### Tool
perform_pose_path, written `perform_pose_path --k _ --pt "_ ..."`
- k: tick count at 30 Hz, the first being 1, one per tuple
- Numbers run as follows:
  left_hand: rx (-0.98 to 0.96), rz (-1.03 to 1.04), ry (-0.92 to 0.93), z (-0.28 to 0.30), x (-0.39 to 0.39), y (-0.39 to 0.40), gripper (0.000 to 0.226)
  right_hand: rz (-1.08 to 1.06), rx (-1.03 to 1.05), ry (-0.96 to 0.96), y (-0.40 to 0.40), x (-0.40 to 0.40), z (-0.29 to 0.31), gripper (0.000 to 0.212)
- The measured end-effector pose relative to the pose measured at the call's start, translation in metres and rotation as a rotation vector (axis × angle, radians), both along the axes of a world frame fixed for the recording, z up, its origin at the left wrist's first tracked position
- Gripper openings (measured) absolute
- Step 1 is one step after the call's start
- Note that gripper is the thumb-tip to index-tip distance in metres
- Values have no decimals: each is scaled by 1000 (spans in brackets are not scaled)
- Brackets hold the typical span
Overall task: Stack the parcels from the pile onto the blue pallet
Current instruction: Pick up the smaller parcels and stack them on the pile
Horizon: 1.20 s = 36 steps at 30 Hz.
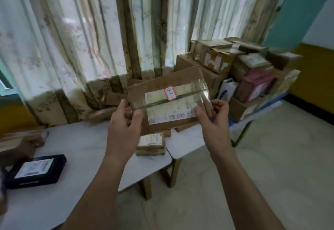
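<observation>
I hold a flat brown cardboard parcel (168,99) up in front of me, above the white table. It carries a white shipping label, clear tape and a small red-edged sticker. My left hand (124,121) grips its lower left edge, thumb on the front. My right hand (211,116) grips its lower right corner. Stacked parcels (235,67) stand at the right on the blue pallet (271,103), of which only the edge shows. More brown parcels (112,98) lie piled on the table against the curtain.
A small taped parcel (151,143) sits on the white table (86,144) below the one I hold. A black parcel (36,171) lies at the table's left. Another person's hand (27,144) rests on a box at far left. Tiled floor (253,175) spreads to the right.
</observation>
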<state>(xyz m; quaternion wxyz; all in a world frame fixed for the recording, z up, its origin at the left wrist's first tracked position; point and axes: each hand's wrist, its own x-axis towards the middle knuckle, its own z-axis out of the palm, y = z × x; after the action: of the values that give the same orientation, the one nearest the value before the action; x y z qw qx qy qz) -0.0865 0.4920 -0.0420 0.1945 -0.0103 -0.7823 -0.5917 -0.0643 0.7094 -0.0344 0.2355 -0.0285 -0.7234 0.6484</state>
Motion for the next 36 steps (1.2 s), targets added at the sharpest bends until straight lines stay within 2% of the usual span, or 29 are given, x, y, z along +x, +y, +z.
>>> perform_pose_path --k 2,5,9,14,18,31,35,36 --pt "-65 -97 19 4 -6 49 37 -52 -1 7 50 -1 3 40" --pt "-83 -210 24 5 -23 112 33 -119 -9 27 119 2 7 50" --pt "37 -327 13 14 -39 180 31 -173 -73 27 191 12 4 39" --pt "132 -521 16 37 -72 268 21 -251 -139 76 263 2 6 41" --pt "157 -574 10 32 -110 330 29 -325 -90 99 318 -24 7 47" --pt "330 -844 -34 51 -231 575 26 -661 -29 112 532 -112 27 39" --pt "256 -877 -14 25 -241 641 34 -798 -29 112 596 -125 13 46" --pt "239 -873 -16 15 -244 656 38 -803 -38 105 612 -131 7 42"
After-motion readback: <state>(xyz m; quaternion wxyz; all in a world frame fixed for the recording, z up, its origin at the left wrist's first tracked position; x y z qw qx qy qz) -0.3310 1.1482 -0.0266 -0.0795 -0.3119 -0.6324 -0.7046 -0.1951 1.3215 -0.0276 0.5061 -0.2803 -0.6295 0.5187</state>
